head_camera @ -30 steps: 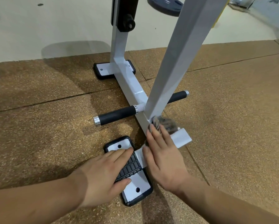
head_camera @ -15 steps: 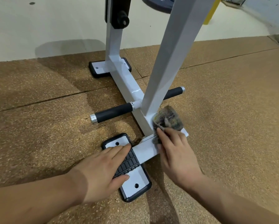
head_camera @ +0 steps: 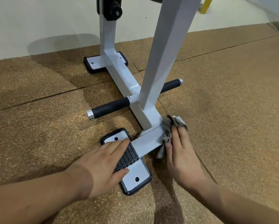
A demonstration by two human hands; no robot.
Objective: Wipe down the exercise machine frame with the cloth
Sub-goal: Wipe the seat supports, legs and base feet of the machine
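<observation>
At the end of the frame (head_camera: 149, 141), cloth (head_camera: 171, 122) under the right hand (head_camera: 182, 157)

The floor mats (head_camera: 232, 102) are brown and speckled, laid edge to edge w/ dark seams run across and toward the near right. Beyond them a pale cream surface (head_camera: 38, 21) is seen. The exercise machine frame (head_camera: 124, 76) is carried on the mats by two black-rimmed plates: the near foot plate (head_camera: 135, 177) at approx. bottom centre and the far foot plate (head_camera: 93, 63) by the mat edge, well apart. A yellow post (head_camera: 207, 5) is stood on the pale surface, top right.
</observation>
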